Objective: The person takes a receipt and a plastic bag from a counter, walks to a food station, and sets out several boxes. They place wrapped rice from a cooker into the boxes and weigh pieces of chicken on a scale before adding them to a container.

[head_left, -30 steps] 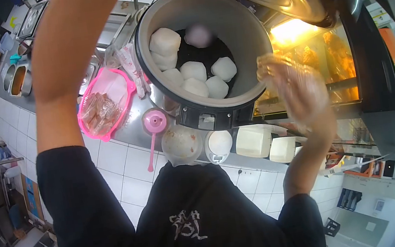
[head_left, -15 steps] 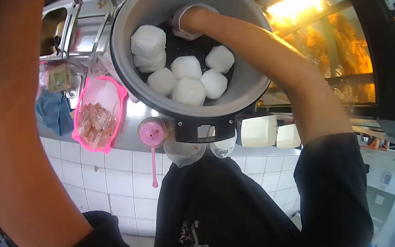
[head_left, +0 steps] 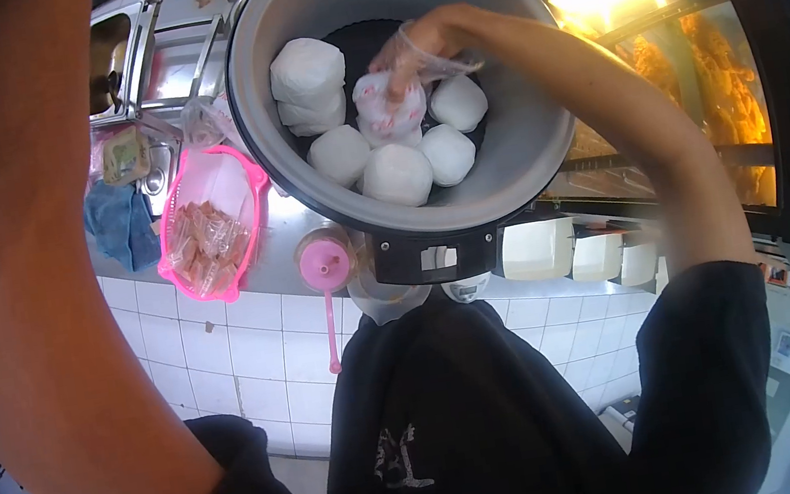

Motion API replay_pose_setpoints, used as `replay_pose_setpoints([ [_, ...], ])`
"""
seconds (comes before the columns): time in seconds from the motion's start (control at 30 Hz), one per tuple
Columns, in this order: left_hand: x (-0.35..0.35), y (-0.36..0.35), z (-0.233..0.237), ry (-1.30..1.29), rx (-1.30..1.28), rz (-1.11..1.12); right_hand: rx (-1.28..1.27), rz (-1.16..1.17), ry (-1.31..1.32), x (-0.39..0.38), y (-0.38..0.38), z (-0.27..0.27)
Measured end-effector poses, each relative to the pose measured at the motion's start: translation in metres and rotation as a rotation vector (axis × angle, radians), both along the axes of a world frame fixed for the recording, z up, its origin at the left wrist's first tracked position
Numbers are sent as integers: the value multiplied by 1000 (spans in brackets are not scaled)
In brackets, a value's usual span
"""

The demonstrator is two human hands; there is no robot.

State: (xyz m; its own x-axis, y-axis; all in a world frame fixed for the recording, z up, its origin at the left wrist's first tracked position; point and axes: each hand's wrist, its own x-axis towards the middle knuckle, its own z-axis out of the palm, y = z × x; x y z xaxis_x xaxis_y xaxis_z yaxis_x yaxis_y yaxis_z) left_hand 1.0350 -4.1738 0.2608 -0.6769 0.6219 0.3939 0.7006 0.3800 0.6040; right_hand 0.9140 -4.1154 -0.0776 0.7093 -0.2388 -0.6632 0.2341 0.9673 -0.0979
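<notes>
Inside a large grey round pot [head_left: 262, 94], several white wrapped bundles [head_left: 396, 176] lie on the dark bottom, some stacked at the left. My right hand [head_left: 410, 53], in a clear plastic glove, reaches in from the right. Its fingers are round a white bundle with pink marks [head_left: 389, 106], which rests at the middle of the group. My left arm rises along the left side of the view, and its hand is outside the frame.
Left of the pot are a pink basket [head_left: 256, 181] of small wrapped pieces, a blue cloth [head_left: 119, 223] and metal trays. A pink-lidded jar [head_left: 324, 263] stands in front. White containers [head_left: 537, 249] and a lit glass cabinet [head_left: 719, 70] are at the right.
My right hand has moved from the back of the pot toward the middle, and a pink-marked bundle now shows under its fingers. The view has shifted slightly.
</notes>
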Motion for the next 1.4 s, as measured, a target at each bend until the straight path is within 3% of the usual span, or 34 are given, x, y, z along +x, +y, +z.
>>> replay_pose_setpoints([
  [0.07, -1, 0, 0, 2, 0, -1, -370, -37, 676, 47, 19, -4],
  [0.1, -1, 1, 0, 3, 2, -4, -381, -10, 850, 56, 17, 5],
  [0.33, -3, 2, 2, 15, 8, -17, -260, -92, 836, 77, 5, 23],
  [0.4, -4, 2, 2, 22, 7, -21, -228, 85, 847, 78, 1, 26],
  [0.5, -3, 5, 2, 35, 2, -23, -239, 71, 804, 67, 5, 6],
  [0.53, -2, 4, 2, 39, 5, -24, -236, 75, 812, 67, 6, 23],
  [0.6, -3, 1, 3, 45, 13, -24, -268, 136, 1151, 70, 12, 73],
  [0.63, -4, -1, 4, 46, 16, -23, -274, 146, 1141, 66, 20, 77],
  [0.7, -7, -3, 5, 44, 22, -21, -453, -285, 715, 54, 39, 79],
  [0.73, -7, -3, 6, 48, 22, -24, -467, -276, 707, 58, 46, 81],
  [0.8, -10, -2, 7, 48, 26, -24, -803, -257, 681, 82, 54, 83],
  [0.87, -12, -4, 7, 48, 42, -17, -422, 64, 748, 107, 35, 66],
  [0.9, -14, -9, 7, 43, 54, -6, -495, -46, 497, 120, 31, 70],
  [0.93, -14, -15, 10, 42, 67, 10, -438, -138, 480, 111, 39, 36],
  [0.97, -14, -23, 13, 29, 76, 33, -395, -154, 480, 112, 36, 38],
  [1.17, -16, -55, 30, 16, 103, 126, -283, -87, 751, 94, 9, 55],
  [1.4, -39, -66, 45, 9, 125, 150, -332, -129, 935, 93, -3, 55],
])
